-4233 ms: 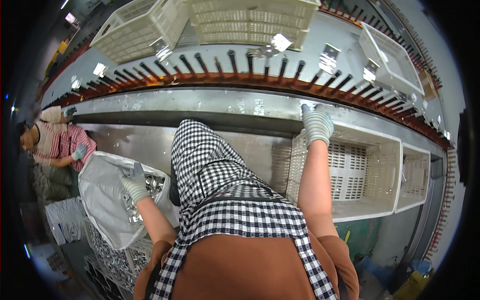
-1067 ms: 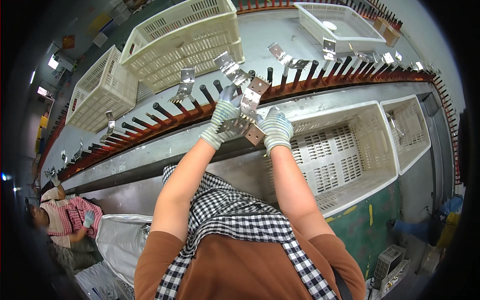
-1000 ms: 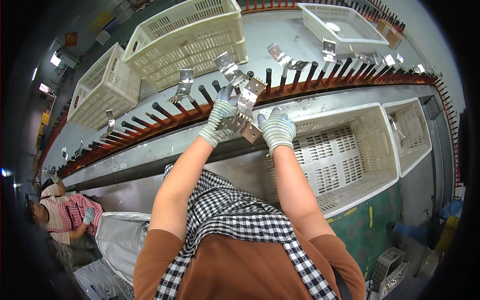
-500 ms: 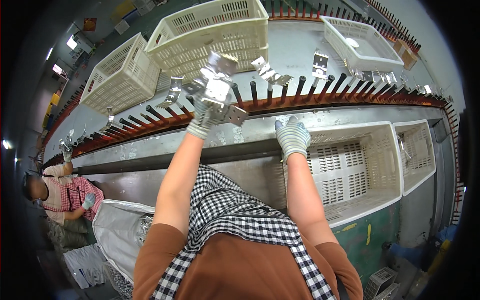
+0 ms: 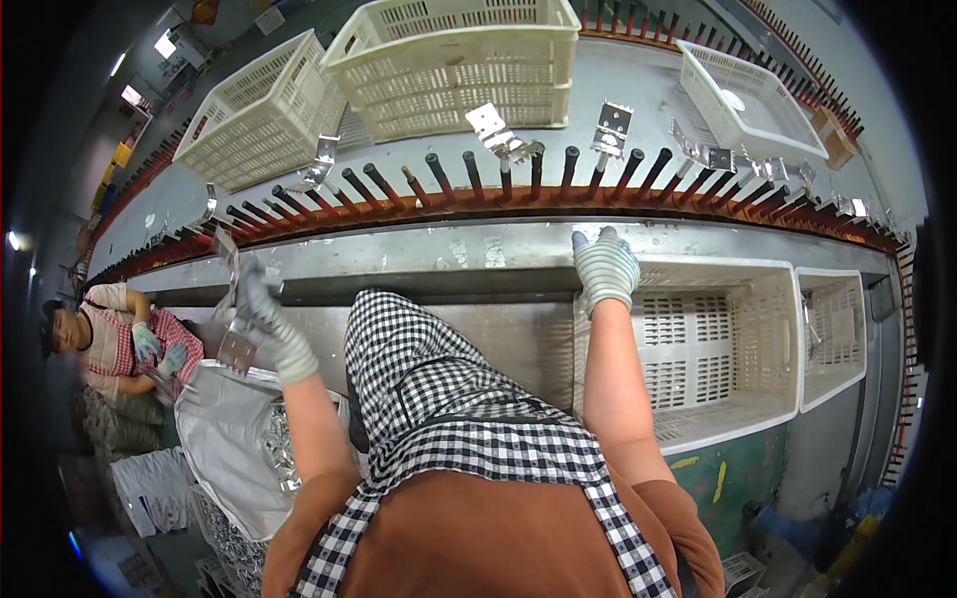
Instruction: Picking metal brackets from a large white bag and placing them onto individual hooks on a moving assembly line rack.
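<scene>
My left hand, in a striped knit glove, is closed around shiny bent metal brackets. It is out to the left above the white sack, smeared by motion, so how many brackets it holds cannot be made out. My right hand, gloved alike, rests on the metal ledge with fingers stretched forward and slightly apart, holding nothing. Beyond the ledge runs a row of red pegs with black tips. Similar brackets sit on some pegs, among them one bracket ahead of my right hand.
White plastic crates stand behind the pegs, with a shallow crate at the far right. A large crate is beside my right forearm. Shiny metal parts lie in the sack. A co-worker sits at far left.
My left hand has swung from above the pegs down to the left, still carrying brackets. My right hand stays on the ledge. The view has shifted slightly.
</scene>
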The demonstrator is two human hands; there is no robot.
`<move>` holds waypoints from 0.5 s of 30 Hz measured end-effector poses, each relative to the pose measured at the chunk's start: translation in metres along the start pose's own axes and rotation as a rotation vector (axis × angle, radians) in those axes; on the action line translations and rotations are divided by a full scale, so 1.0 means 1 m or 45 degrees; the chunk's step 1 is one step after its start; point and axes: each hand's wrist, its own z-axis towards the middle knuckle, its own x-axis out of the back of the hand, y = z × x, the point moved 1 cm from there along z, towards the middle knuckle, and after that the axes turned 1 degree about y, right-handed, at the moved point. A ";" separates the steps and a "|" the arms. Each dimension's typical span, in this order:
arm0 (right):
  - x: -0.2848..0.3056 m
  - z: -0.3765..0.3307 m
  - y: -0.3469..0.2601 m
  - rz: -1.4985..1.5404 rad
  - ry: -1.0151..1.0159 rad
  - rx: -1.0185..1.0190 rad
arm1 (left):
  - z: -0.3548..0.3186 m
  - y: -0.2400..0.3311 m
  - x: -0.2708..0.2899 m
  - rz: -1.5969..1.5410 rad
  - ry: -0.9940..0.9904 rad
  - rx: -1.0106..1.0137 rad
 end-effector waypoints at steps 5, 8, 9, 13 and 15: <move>-0.001 0.002 0.002 -0.016 0.001 0.007 | -0.026 -0.078 0.135 -0.406 0.483 0.610; -0.002 0.003 0.006 -0.039 0.008 0.006 | -0.043 -0.074 0.163 -0.628 0.953 1.114; 0.003 0.002 -0.003 -0.014 -0.019 0.057 | -0.062 -0.172 0.271 -0.553 0.835 1.017; 0.000 0.002 0.001 -0.027 -0.010 0.009 | -0.092 -0.149 0.239 -0.405 0.808 1.576; -0.002 0.004 0.000 -0.039 -0.006 0.032 | -0.108 -0.163 0.240 -0.566 0.798 1.655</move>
